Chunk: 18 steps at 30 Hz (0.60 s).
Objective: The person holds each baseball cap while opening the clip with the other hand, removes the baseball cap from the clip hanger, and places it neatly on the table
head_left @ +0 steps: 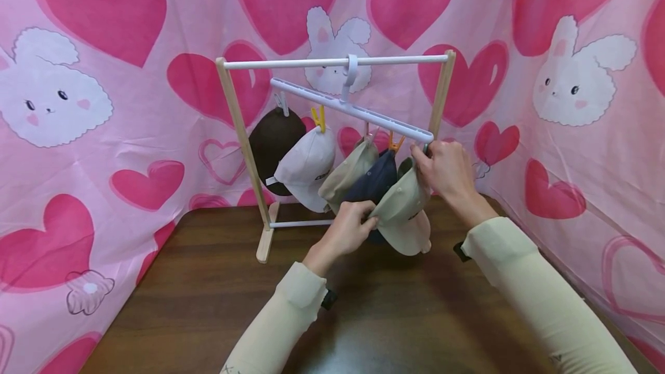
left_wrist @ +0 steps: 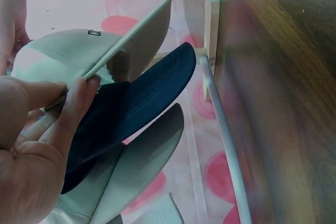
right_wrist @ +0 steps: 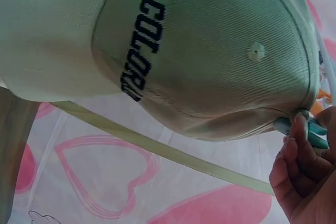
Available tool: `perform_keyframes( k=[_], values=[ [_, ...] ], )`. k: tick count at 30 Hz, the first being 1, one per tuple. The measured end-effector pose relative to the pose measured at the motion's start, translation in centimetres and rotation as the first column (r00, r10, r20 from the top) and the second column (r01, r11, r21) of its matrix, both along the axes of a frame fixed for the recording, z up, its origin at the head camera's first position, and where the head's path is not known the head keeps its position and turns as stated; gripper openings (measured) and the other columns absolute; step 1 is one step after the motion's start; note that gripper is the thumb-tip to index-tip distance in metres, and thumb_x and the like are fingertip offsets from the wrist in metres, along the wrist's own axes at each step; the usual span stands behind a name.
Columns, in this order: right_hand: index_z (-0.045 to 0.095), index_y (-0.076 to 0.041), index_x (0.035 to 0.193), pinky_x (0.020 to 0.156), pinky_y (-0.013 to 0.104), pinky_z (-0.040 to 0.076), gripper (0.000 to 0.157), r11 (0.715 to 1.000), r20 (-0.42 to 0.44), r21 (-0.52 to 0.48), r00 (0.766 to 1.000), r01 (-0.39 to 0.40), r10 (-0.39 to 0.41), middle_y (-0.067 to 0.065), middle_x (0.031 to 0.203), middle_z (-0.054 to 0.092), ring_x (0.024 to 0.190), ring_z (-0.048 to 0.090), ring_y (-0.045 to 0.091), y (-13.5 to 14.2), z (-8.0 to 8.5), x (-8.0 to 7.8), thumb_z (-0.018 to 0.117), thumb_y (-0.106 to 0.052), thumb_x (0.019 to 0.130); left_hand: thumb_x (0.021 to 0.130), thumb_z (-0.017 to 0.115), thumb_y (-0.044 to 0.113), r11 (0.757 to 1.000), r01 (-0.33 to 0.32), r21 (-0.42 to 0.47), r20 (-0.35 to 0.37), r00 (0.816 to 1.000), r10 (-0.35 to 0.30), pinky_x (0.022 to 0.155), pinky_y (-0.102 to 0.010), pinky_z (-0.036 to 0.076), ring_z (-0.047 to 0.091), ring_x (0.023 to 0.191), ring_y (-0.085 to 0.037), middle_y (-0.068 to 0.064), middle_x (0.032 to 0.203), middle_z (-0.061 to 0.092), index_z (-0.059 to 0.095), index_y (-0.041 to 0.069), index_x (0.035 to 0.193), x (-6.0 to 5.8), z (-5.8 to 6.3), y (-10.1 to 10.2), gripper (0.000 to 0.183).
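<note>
A light beige baseball cap [head_left: 402, 204] with dark lettering hangs at the right, lower end of a white hanger [head_left: 353, 109]. My left hand [head_left: 350, 227] pinches the cap's edge between thumb and fingers, also plain in the left wrist view. At the cap's top, my right hand [head_left: 449, 169] pinches a teal clothespin [right_wrist: 317, 139] that touches the fabric. Whether its jaws bite the cap is partly hidden by my fingers. Just behind hangs a navy cap [head_left: 371, 180] from an orange clothespin [head_left: 396, 143], close to my left fingers.
Further left hang a khaki cap [head_left: 349, 171], a white cap [head_left: 310, 160] on a yellow clothespin [head_left: 318, 119], and a dark brown cap [head_left: 275, 140]. The hanger hooks over a wooden rack's white top bar [head_left: 291, 63]. The rack stands on a brown table [head_left: 208, 299] before a pink heart-patterned cloth.
</note>
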State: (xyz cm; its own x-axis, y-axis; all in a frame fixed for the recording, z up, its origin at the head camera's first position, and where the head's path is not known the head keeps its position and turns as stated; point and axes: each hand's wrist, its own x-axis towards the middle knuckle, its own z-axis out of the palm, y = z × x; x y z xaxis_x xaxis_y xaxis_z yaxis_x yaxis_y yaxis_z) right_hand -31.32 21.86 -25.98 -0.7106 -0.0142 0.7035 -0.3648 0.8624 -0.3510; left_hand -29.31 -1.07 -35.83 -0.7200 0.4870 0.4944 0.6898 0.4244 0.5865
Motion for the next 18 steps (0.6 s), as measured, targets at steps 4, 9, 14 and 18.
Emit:
perform_keyframes(
  k=[4, 9, 14, 18],
  values=[
    [0.053, -0.005, 0.056, 0.039, 0.036, 0.030, 0.057, 1.000, -0.052, 0.004, 0.999, -0.007, 0.008, 0.008, 0.050, 0.040, 0.046, 0.039, 0.026, -0.06, -0.24, -0.22, 0.059, -0.038, 0.102, 0.099, 0.066, 0.008, 1.000, -0.004, -0.001, -0.010, 1.000, 0.004, 0.055, -0.022, 0.042, 0.052, 0.062, -0.011, 0.003, 0.075, 0.062, 0.072, 0.008, 0.094, -0.01, -0.02, -0.01, 0.008],
    [0.052, -0.005, 0.055, 0.038, 0.036, 0.029, 0.058, 1.000, -0.075, 0.005, 0.997, -0.026, 0.027, 0.007, 0.049, 0.039, 0.044, 0.037, 0.026, -0.06, -0.41, -0.46, 0.058, -0.037, 0.103, 0.100, 0.066, 0.007, 1.000, -0.012, 0.004, -0.003, 1.000, 0.012, 0.055, -0.022, 0.041, 0.052, 0.063, -0.012, 0.003, 0.075, 0.062, 0.072, 0.009, 0.094, 0.01, -0.08, 0.01, 0.008],
    [0.053, -0.005, 0.056, 0.038, 0.035, 0.029, 0.058, 0.999, -0.057, -0.002, 0.998, -0.036, 0.036, 0.006, 0.050, 0.039, 0.044, 0.038, 0.025, -0.03, -0.46, -0.46, 0.058, -0.038, 0.103, 0.099, 0.065, 0.007, 1.000, -0.015, 0.014, -0.002, 1.000, 0.015, 0.054, -0.022, 0.041, 0.052, 0.063, -0.012, 0.002, 0.076, 0.063, 0.072, 0.008, 0.094, 0.00, -0.20, -0.05, 0.009],
    [0.054, -0.005, 0.055, 0.038, 0.035, 0.029, 0.057, 0.999, -0.048, -0.002, 0.998, -0.042, 0.042, 0.007, 0.050, 0.039, 0.044, 0.038, 0.025, 0.01, -0.47, -0.50, 0.058, -0.036, 0.103, 0.099, 0.065, 0.006, 1.000, -0.014, 0.019, -0.003, 1.000, 0.014, 0.053, -0.022, 0.042, 0.052, 0.063, -0.011, 0.002, 0.075, 0.063, 0.073, 0.008, 0.095, -0.05, -0.37, -0.05, 0.009]
  ],
)
